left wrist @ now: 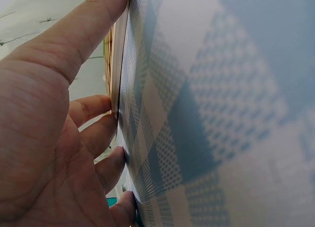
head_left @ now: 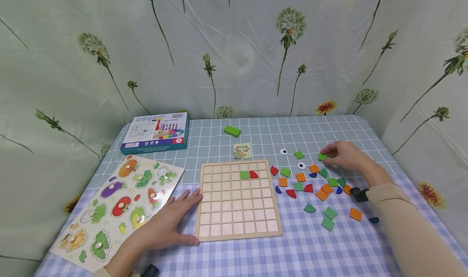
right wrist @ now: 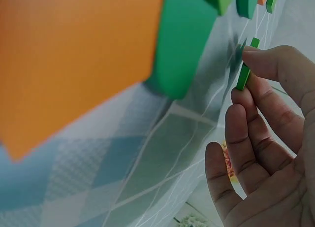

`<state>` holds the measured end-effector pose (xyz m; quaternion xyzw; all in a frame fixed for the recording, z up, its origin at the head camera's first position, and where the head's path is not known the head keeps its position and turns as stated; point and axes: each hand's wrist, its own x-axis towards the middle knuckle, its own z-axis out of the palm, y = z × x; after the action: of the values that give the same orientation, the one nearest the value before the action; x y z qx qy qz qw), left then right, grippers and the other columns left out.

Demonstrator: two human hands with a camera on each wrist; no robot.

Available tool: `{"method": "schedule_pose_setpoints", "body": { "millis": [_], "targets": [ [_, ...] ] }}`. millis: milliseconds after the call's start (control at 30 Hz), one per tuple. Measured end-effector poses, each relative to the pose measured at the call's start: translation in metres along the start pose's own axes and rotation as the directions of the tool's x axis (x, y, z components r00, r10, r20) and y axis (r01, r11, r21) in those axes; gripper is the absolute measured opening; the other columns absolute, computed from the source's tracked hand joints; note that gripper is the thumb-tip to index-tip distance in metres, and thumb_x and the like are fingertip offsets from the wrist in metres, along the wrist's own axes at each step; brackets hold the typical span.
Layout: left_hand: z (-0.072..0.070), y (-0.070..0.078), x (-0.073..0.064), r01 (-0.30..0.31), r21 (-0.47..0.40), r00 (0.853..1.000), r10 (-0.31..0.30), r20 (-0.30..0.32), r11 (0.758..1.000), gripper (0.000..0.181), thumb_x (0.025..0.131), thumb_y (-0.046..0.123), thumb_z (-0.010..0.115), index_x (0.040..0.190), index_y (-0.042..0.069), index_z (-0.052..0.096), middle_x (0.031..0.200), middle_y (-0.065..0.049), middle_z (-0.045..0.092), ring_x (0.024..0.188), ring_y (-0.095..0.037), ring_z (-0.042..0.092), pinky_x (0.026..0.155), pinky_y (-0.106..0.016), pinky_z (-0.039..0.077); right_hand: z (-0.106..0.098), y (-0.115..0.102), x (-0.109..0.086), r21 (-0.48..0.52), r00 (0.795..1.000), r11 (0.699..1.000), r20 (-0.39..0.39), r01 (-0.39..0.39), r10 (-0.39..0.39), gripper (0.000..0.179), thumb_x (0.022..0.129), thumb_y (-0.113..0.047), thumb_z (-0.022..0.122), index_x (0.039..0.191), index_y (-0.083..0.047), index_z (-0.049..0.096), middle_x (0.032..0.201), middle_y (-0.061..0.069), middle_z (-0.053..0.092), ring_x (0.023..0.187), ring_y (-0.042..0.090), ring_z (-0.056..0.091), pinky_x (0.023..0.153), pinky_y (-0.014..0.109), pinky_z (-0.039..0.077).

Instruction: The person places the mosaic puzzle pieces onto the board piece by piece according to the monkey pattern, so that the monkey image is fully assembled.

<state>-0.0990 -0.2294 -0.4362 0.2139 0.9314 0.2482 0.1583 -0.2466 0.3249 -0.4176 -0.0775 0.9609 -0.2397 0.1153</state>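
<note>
A wooden grid board [head_left: 237, 217] lies flat, holding a green square tile [head_left: 244, 175] and a red quarter-round tile [head_left: 253, 174] side by side in its upper cells. My left hand [head_left: 166, 222] rests at the board's left edge, fingers spread, the fingertips and thumb touching its side. At the right, my right hand [head_left: 345, 157] pinches a green square tile [right wrist: 242, 78] between thumb and fingers, just above the cloth. Loose orange, green, red and blue tiles lie between the board and that hand, among them an orange square [head_left: 355, 214].
A vegetable knob puzzle [head_left: 120, 183] lies left, partly behind my left forearm. Behind it is a teal-sided box [head_left: 155, 133]. A small pattern card [head_left: 242, 150] and a green block [head_left: 232, 131] lie beyond the board. Two eye discs [head_left: 283, 151] sit near the tiles.
</note>
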Motion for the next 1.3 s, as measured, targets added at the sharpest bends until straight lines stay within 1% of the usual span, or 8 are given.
{"method": "schedule_pose_setpoints", "body": {
  "millis": [233,433,567,733,900,1033,1133,1300],
  "targets": [
    [0.0,0.0,0.0,0.008,-0.001,1.0,-0.008,0.004,1.0,0.115,0.073,0.071,0.087,0.167,0.025,0.04,0.179,0.004,0.029,0.167,-0.04,0.021,0.129,-0.076,0.011,0.0,-0.015,0.002,-0.005,1.0,1.0,-0.003,0.012,-0.012,0.038,0.096,-0.019,0.079,0.126,0.004,0.074,0.115,0.02,0.074,0.1,0.03,0.063,0.096,0.051,0.059],
    [0.0,0.0,0.0,0.011,0.0,1.0,-0.011,0.008,1.0,0.115,0.074,0.071,0.087,0.168,0.026,0.039,0.179,0.004,0.029,0.167,-0.04,0.021,0.129,-0.076,0.011,0.001,-0.033,0.004,-0.024,0.998,0.998,-0.015,0.058,-0.058,0.037,0.096,-0.019,0.078,0.126,0.003,0.073,0.119,0.022,0.073,0.108,0.035,0.065,0.102,0.058,0.057],
    [-0.001,0.0,0.001,0.01,0.003,1.0,-0.01,0.011,1.0,0.115,0.074,0.071,0.087,0.168,0.025,0.039,0.179,0.003,0.029,0.167,-0.04,0.021,0.129,-0.077,0.011,0.003,-0.046,0.007,-0.028,0.996,0.996,-0.016,0.085,-0.085,0.036,0.097,-0.018,0.078,0.126,0.003,0.073,0.122,0.022,0.074,0.11,0.036,0.064,0.104,0.058,0.057],
    [-0.002,0.0,0.001,0.015,0.0,1.0,-0.015,0.013,1.0,0.115,0.074,0.071,0.087,0.168,0.026,0.039,0.179,0.004,0.029,0.167,-0.04,0.021,0.129,-0.077,0.01,0.007,-0.062,0.011,-0.007,0.992,0.992,-0.017,0.128,-0.128,0.032,0.097,-0.017,0.077,0.124,0.001,0.074,0.12,0.019,0.074,0.108,0.033,0.064,0.102,0.056,0.057],
    [-0.002,0.0,0.001,0.013,-0.001,1.0,-0.013,0.012,1.0,0.115,0.074,0.071,0.087,0.168,0.025,0.039,0.179,0.004,0.028,0.167,-0.04,0.02,0.129,-0.077,0.01,0.014,-0.078,0.016,-0.011,0.98,0.98,-0.02,0.199,-0.199,0.029,0.096,-0.016,0.079,0.121,-0.002,0.076,0.115,0.014,0.075,0.104,0.029,0.065,0.097,0.049,0.059],
    [-0.001,0.0,0.0,0.008,0.002,1.0,-0.008,0.011,1.0,0.115,0.074,0.072,0.087,0.168,0.025,0.039,0.179,0.004,0.029,0.167,-0.041,0.02,0.129,-0.077,0.011,0.021,-0.092,0.019,-0.003,0.962,0.962,-0.003,0.273,-0.273,0.026,0.096,-0.014,0.078,0.119,-0.002,0.077,0.112,0.011,0.076,0.101,0.026,0.066,0.092,0.043,0.059],
    [-0.001,-0.001,0.0,0.007,0.004,1.0,-0.008,0.012,1.0,0.115,0.074,0.072,0.086,0.168,0.025,0.039,0.179,0.004,0.029,0.167,-0.04,0.021,0.129,-0.077,0.011,0.027,-0.103,0.021,-0.001,0.949,0.95,0.013,0.314,-0.314,0.026,0.096,-0.014,0.078,0.119,-0.003,0.077,0.114,0.01,0.077,0.104,0.027,0.067,0.093,0.045,0.061],
    [0.0,-0.001,0.0,-0.001,0.008,1.0,0.001,0.007,1.0,0.115,0.074,0.073,0.086,0.168,0.025,0.039,0.179,0.004,0.029,0.167,-0.04,0.021,0.129,-0.077,0.012,0.036,-0.121,0.025,0.004,0.938,0.938,0.029,0.346,-0.346,0.024,0.095,-0.015,0.078,0.117,-0.006,0.078,0.114,0.009,0.076,0.106,0.029,0.067,0.096,0.048,0.062]
  ]
}}
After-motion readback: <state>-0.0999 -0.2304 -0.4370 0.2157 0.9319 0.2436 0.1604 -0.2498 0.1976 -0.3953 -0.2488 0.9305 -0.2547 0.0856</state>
